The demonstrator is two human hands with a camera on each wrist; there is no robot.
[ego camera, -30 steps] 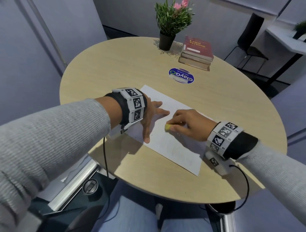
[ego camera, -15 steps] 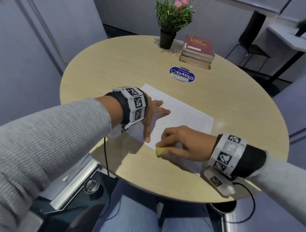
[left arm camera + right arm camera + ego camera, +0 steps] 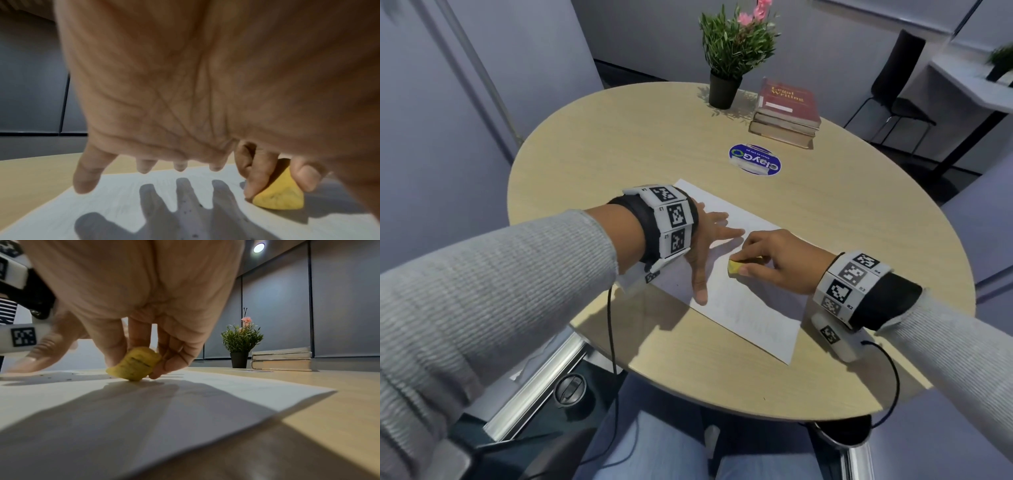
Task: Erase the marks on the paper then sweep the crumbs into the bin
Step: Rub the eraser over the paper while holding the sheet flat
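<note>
Plainly, table [image 3: 619, 144]: round, wooden.
Paper [image 3: 756, 318]: flat near its front edge.
Left hand [image 3: 702, 240]: fingers spread flat, pressing paper.
Right hand [image 3: 777, 260]: pinching eraser.
Eraser [image 3: 734, 266]: yellow, touching paper mid-sheet.
Crumbs [image 3: 188, 211]: dark specks beside the left hand.

Walls [image 3: 647, 41]: grey panels | tabletop [image 3: 619, 144]: round, light wood | chair [image 3: 893, 89]: black, beyond far-right edge | side desk [image 3: 969, 85]: white | ceiling light [image 3: 258, 247]: lit
</note>
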